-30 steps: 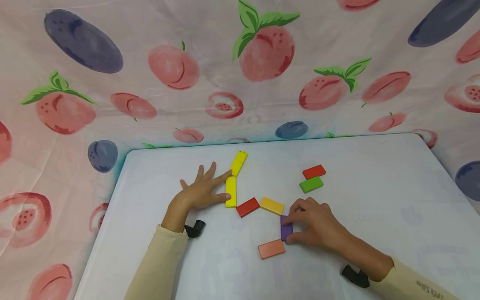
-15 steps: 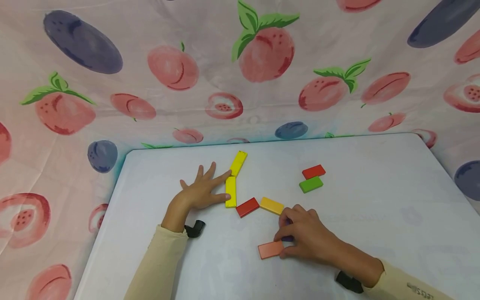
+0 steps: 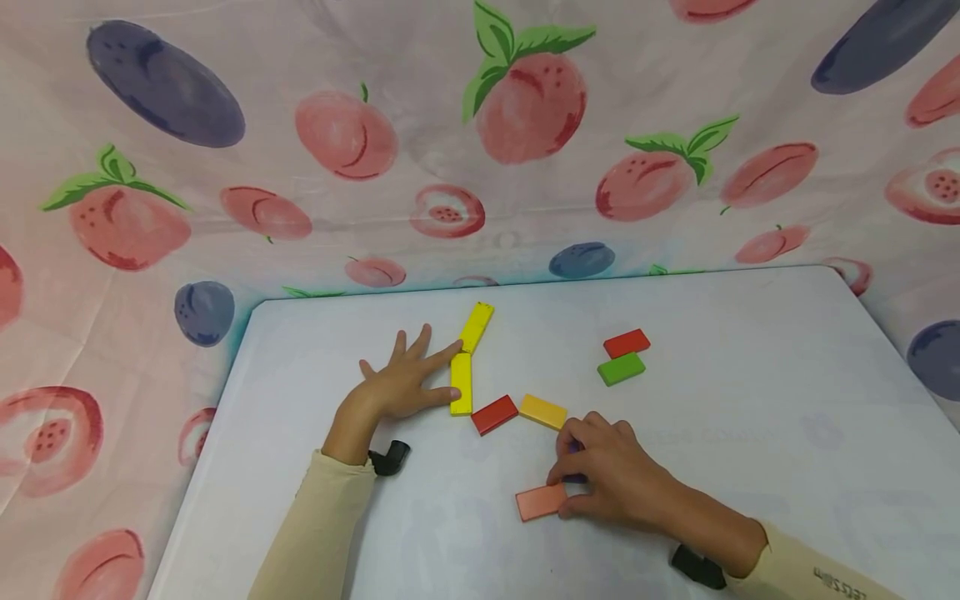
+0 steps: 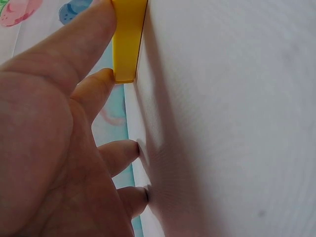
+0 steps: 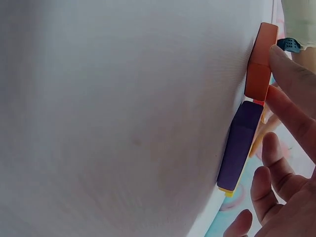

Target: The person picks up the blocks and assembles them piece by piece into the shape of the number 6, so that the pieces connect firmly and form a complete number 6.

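Fingers spread, my left hand rests on the table, thumb and index fingertip touching a line of yellow domino blocks; a yellow block shows at them in the left wrist view. My right hand pinches the right end of a salmon domino block between thumb and index finger. That salmon block lies end to end with a purple block in the right wrist view; from the head, the hand mostly hides the purple one. A red block and an orange-yellow block bridge between yellow and purple.
Further back on the right, a red block and a green block lie against each other. The white table ends at a fruit-patterned cloth behind and at the sides. Black wrist devices sit under both forearms.
My right hand has moved slightly toward me and left, from the purple block to the salmon block, and has held still since half a second ago. My left hand has not moved.
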The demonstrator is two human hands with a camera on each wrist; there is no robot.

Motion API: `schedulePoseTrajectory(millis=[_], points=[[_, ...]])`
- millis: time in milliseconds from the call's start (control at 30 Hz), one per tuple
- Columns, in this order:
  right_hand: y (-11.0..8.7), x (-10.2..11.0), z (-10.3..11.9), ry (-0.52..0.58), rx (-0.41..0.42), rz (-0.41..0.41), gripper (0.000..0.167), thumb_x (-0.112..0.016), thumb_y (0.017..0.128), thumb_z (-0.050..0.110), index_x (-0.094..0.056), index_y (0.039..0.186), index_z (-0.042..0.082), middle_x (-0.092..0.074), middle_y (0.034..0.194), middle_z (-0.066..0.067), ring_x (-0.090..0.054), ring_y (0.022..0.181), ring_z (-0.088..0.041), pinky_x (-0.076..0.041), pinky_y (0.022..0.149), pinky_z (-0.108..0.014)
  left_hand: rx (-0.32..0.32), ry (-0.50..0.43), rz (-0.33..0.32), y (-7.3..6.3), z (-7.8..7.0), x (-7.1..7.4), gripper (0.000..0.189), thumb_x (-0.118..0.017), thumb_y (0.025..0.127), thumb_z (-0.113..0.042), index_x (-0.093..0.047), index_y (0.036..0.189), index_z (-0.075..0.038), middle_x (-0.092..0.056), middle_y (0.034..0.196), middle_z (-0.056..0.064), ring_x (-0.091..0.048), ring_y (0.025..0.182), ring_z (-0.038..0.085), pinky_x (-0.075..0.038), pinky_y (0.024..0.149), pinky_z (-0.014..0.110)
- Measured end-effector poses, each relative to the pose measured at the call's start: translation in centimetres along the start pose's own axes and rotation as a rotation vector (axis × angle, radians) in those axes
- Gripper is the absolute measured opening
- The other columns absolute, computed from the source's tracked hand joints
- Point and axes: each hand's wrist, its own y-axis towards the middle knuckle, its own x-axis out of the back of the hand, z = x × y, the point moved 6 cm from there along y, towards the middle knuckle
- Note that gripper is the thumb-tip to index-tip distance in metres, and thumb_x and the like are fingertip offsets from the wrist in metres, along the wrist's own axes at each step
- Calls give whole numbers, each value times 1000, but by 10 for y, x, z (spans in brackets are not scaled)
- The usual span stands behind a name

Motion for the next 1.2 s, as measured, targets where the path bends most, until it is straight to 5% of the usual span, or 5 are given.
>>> schedulePoseTrajectory(millis=[1200], points=[[3, 2, -2, 16, -12, -2, 28, -94, 69, 46, -78, 91, 39, -50, 98, 17, -42, 100, -7, -33, 76, -36, 2, -6, 0, 0, -1, 3, 78, -63, 91, -65, -26, 158, -50, 5, 174, 5, 14, 157, 44, 8, 102, 90]])
